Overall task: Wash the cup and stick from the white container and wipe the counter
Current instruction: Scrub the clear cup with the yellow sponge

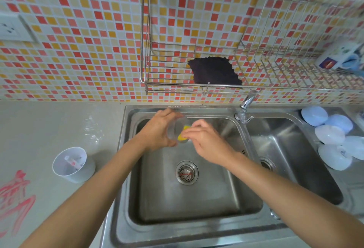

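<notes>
A clear cup was being scrubbed over the left sink basin.

On the tabletop (pixel 49 125) at the left, the white container (pixel 73 164) was seen upright, with a stick (pixel 73 162) lying inside. Over the left basin of the sink (pixel 126 169), the clear cup (pixel 178 129) was gripped by the left hand (pixel 159 127), while a yellow sponge (pixel 182 134) was pinched by the right hand (pixel 206 139) and pressed into the cup's mouth. Pale lids (pixel 332 137) were stacked far right.
</notes>
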`<action>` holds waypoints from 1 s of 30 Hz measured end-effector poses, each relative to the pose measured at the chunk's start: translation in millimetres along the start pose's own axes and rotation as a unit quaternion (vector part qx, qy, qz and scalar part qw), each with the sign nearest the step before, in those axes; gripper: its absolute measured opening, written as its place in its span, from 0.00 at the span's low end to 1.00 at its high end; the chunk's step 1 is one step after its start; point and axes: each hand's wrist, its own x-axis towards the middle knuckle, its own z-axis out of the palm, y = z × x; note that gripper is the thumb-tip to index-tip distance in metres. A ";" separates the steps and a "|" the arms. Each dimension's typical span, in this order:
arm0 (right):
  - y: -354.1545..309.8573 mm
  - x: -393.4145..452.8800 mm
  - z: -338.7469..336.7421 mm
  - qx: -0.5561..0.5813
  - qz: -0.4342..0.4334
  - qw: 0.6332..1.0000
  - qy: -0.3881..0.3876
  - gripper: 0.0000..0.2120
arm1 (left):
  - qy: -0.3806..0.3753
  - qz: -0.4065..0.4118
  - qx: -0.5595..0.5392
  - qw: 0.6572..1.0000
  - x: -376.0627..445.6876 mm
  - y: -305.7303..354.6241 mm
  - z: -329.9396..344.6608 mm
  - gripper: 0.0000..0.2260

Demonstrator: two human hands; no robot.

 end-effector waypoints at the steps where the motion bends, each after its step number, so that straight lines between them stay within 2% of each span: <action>1: -2.1 -2.6 3.3 0.040 0.033 0.998 -0.034 0.15 | -0.002 -0.001 0.001 1.000 -1.6 -1.5 1.2 0.38; 2: -3.3 -4.3 4.1 0.071 0.046 0.995 -0.055 0.14 | -0.007 -0.003 -0.001 1.000 -2.9 -2.4 2.7 0.39; 4: -1.5 -1.4 -3.3 0.031 0.006 0.998 -0.062 0.16 | -0.014 -0.008 -0.009 1.000 -3.7 -1.1 4.6 0.39; 6: 8.1 2.5 -8.3 -0.084 -0.075 0.994 -0.010 0.18 | -0.018 -0.009 -0.001 1.000 -1.3 2.9 4.5 0.40; 8: 10.9 3.5 -8.7 -0.133 -0.077 0.988 0.032 0.17 | -0.015 -0.009 0.015 1.000 2.3 7.9 2.0 0.39; 10: 0.9 -1.2 -1.7 -0.116 -0.035 0.992 0.046 0.16 | -0.021 -0.001 0.031 0.999 5.2 11.8 -1.3 0.39; 14: -11.8 -8.8 8.1 -0.097 -0.031 0.995 -0.003 0.14 | -0.039 0.019 0.052 0.998 3.8 12.0 1.1 0.38; 19: -2.5 1.4 -8.4 -0.111 -0.014 0.993 0.039 0.17 | -0.011 0.004 0.026 1.000 5.9 10.0 -5.1 0.40; 22: -10.7 -9.5 4.1 -0.033 -0.010 0.999 -0.008 0.15 | -0.028 0.006 0.039 0.999 5.6 9.4 -7.2 0.39; 24: -5.5 -9.6 1.6 -0.024 -0.009 0.999 -0.021 0.15 | -0.036 -0.002 0.031 0.999 0.6 7.9 -3.2 0.39; 27: 6.7 -6.3 -4.3 -0.068 -0.015 0.997 0.032 0.20 | -0.023 -0.006 0.010 1.000 -0.9 8.5 0.0 0.39; 30: -11.6 -15.6 3.9 -0.002 0.002 1.000 0.018 0.16 | -0.025 -0.001 0.006 1.000 1.7 6.7 -0.5 0.39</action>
